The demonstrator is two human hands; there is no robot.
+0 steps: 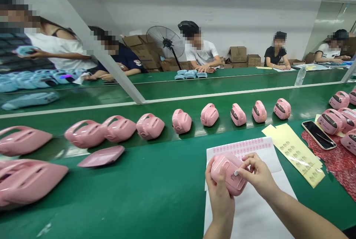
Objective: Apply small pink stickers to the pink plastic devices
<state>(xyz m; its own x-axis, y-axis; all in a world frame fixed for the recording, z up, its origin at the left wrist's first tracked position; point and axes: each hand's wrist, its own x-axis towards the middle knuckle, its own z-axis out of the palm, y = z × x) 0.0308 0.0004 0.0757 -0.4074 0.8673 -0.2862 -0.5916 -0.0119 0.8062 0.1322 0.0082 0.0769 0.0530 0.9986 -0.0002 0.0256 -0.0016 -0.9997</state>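
Observation:
My left hand is wrapped round the left side of a pink plastic device, held above a white sheet. Small dark print shows on the device's face. The fingers of my right hand are pinched together at that print, with the thumb touching the surface; whether anything thin is between them is too small to tell. Rows of small pink stickers lie on the white sheet behind the device. To the right rests a yellow sticker sheet with dark printed labels.
A line of pink devices stands along the green bench. A phone lies on red bubble wrap at the right. Beyond a rail are a bottle, blue devices and several people.

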